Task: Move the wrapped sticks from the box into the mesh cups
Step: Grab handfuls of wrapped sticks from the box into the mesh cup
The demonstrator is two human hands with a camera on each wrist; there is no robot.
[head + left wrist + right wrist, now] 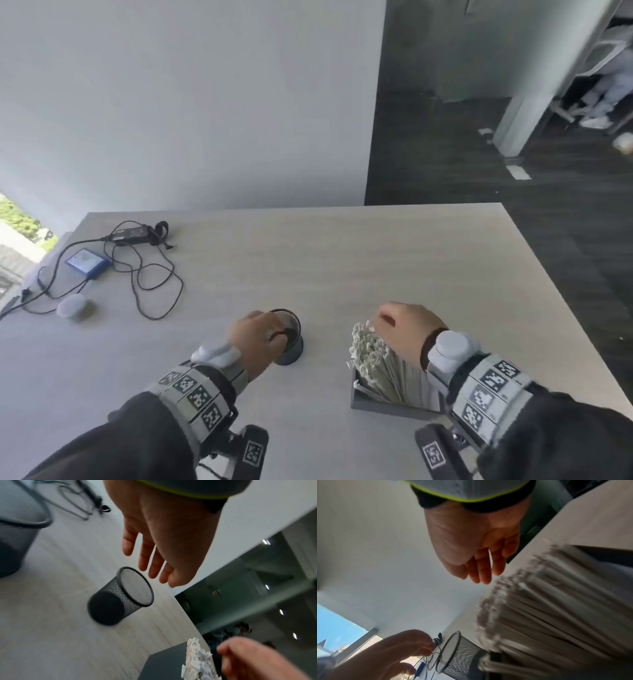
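Wrapped sticks (380,366) upright in box (383,404), just beneath right grip (404,329), untouched

No legible text, labels, brands or numbers anywhere.

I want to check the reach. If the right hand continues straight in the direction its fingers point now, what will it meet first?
Probably the tops of the wrapped sticks standing in the box. The right hand hovers open just above them, fingers aimed at their near ends; exact depth is unclear.
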